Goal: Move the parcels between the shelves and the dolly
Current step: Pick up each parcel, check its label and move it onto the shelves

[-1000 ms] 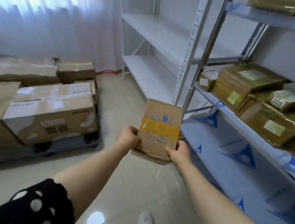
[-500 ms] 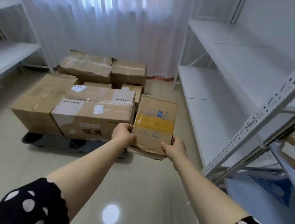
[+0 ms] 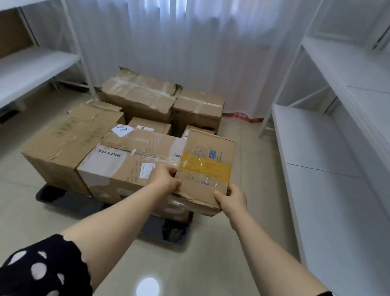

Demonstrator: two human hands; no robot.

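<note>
Head view has swung from the stocked shelves to the loaded dolly (image 3: 61, 199) mid-frame, where the left hand (image 3: 165, 177) grips the taped parcel (image 3: 204, 171) at one near corner and the right hand (image 3: 233, 198) the other, so set-down looks close.

Matt brown cardboard parcel (image 3: 204, 171) banded with glossy yellow tape (image 3: 205, 169); glossy tiled floor (image 3: 211, 271); sheer white cloth curtain (image 3: 177, 36).

- Single head view: worn high, tilted forward and down, facing the loaded dolly (image 3: 66, 202) and the white curtain (image 3: 177, 36) behind it.
- It stands near the dolly; shelves (image 3: 322, 150) flank both edges.
</note>
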